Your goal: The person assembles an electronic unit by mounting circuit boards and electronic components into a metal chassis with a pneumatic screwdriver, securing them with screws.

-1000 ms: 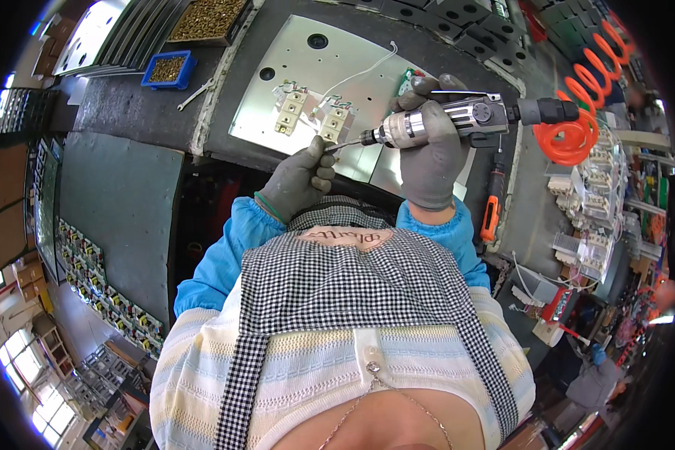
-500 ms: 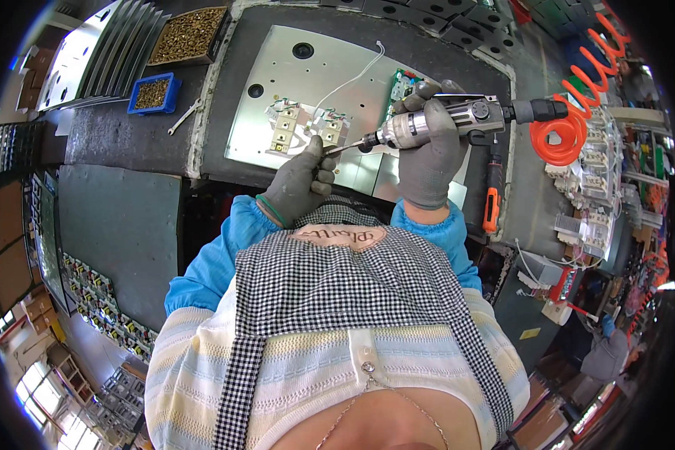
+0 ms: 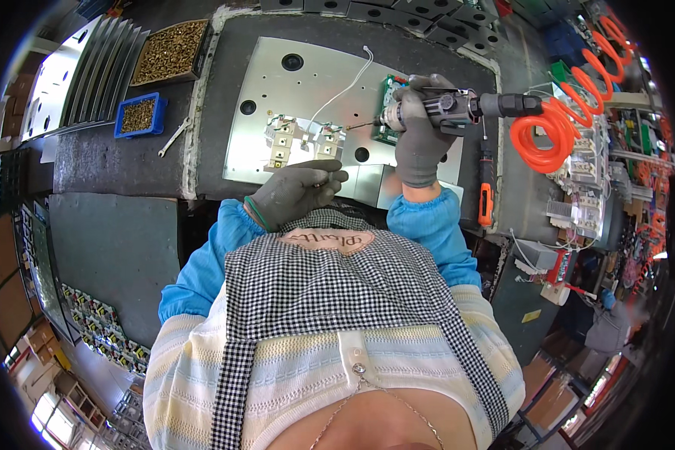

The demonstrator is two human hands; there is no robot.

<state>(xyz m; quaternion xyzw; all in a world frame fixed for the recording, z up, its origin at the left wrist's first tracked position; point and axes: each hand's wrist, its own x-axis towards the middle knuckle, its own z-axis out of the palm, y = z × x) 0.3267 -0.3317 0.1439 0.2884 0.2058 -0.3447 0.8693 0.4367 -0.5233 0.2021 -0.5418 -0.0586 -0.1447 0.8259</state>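
My right hand (image 3: 421, 139), in a grey work glove, is wrapped round a metal air screwdriver (image 3: 450, 106). Its thin bit points left, the tip at the upper edge of the right-hand power module (image 3: 330, 144); whether it touches a screw cannot be made out. A matching module (image 3: 281, 146) sits just left of it, both on a silvery metal plate (image 3: 259, 71). Below the modules, close to the plate's near edge, my gloved left hand (image 3: 296, 195) has its fingers curled over something small that is mostly hidden. A white cable (image 3: 349, 82) runs up from between the modules.
A green circuit board (image 3: 386, 109) lies behind the driver. Leftward are a wrench (image 3: 175, 136), a blue bin of brass fasteners (image 3: 140, 116), a larger fastener tray (image 3: 171, 52) and stacked metal plates (image 3: 90, 75). An orange coiled hose (image 3: 544, 142) and an orange-handled screwdriver (image 3: 486, 195) are at right.
My left hand has come off the bit and drawn back toward me. The air screwdriver has swung, its bit now higher, by the top of the right-hand module.
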